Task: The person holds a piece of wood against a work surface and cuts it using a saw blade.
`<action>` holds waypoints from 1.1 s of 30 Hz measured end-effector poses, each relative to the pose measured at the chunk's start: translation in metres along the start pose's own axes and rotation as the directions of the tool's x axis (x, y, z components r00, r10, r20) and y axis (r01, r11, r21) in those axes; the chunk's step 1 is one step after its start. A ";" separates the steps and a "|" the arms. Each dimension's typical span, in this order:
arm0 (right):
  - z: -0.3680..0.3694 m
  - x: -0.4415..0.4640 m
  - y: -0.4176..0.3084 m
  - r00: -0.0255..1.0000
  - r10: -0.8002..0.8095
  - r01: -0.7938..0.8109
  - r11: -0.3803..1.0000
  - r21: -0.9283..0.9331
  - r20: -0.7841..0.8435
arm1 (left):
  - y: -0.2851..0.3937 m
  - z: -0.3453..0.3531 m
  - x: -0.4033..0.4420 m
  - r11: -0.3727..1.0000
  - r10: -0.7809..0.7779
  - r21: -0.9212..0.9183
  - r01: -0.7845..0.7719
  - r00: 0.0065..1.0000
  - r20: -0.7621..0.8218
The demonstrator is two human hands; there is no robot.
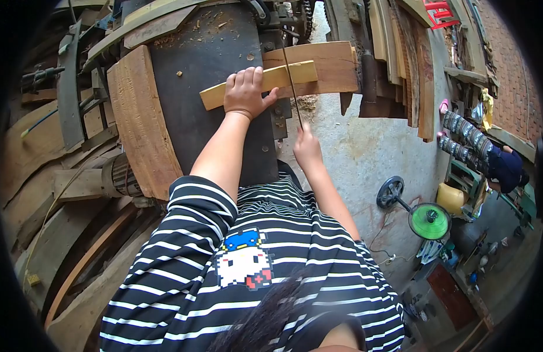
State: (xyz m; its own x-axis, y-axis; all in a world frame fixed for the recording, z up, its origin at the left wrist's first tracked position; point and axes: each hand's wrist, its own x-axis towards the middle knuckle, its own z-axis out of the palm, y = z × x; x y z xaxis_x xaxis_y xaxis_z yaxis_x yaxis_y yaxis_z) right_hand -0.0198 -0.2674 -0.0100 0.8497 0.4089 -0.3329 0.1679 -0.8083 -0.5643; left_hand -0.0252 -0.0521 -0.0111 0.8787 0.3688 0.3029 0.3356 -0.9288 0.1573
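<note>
My left hand (pixel 243 92) presses down on a light yellow wood strip (pixel 306 71), its fingers over the far edge and its thumb along the near side. The strip lies slantwise on the dark metal table (pixel 195 76) and sticks out past the table's right edge. In my right hand (pixel 308 149), the fingers are closed round the near end of a long thin blade, which looks like a hand saw (pixel 295 97) seen edge-on. The blade crosses the strip to the right of my left hand. Its handle is hidden in my grip.
A wider brown board (pixel 336 61) lies beyond and under the strip. Another thick plank (pixel 139 117) leans at the table's left. Stacked boards (pixel 394 53) stand at the right. On the concrete floor is a green fan (pixel 430 220); a person (pixel 482 146) bends at far right.
</note>
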 end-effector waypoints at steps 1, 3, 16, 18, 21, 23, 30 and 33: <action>-0.005 0.015 -0.016 1.000 -0.014 0.014 1.000 -0.013 0.011 | 0.000 0.001 0.000 1.000 0.005 -0.001 -0.005 1.000 -0.001; -0.013 0.046 -0.043 0.999 -0.036 0.036 0.999 0.015 -0.016 | 0.000 0.001 0.000 1.000 0.004 0.011 -0.004 1.000 -0.013; 0.004 -0.043 0.056 0.998 0.051 -0.048 0.994 0.103 -0.034 | 0.000 0.001 0.000 1.000 0.008 0.020 -0.008 1.000 -0.010; 0.005 -0.012 0.035 0.998 -0.003 0.010 0.994 0.105 -0.069 | 0.000 0.001 0.000 1.000 0.006 0.020 -0.006 1.000 -0.007; -0.004 0.040 -0.024 0.995 -0.032 0.031 0.999 -0.006 -0.092 | 0.001 0.001 0.000 1.000 0.003 0.025 -0.003 1.000 -0.002; -0.002 0.048 -0.041 0.993 -0.027 0.024 0.999 -0.027 -0.114 | 0.001 0.001 0.001 1.000 0.005 0.030 -0.005 1.000 -0.004; 0.031 -0.040 0.055 0.992 -0.001 -0.003 0.999 -0.035 -0.129 | 0.000 0.001 -0.001 1.000 -0.001 0.011 0.001 1.000 -0.004; 0.021 -0.058 0.062 0.992 0.045 -0.049 0.998 -0.030 -0.116 | 0.000 -0.001 0.000 1.000 -0.005 0.006 0.005 1.000 -0.004</action>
State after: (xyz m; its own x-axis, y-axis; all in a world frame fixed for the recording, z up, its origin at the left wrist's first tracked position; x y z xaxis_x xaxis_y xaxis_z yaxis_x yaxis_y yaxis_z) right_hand -0.0691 -0.3324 -0.0416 0.9086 0.3203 -0.2679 0.1412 -0.8394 -0.5248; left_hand -0.0251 -0.0518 -0.0104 0.8759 0.3733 0.3058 0.3417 -0.9272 0.1533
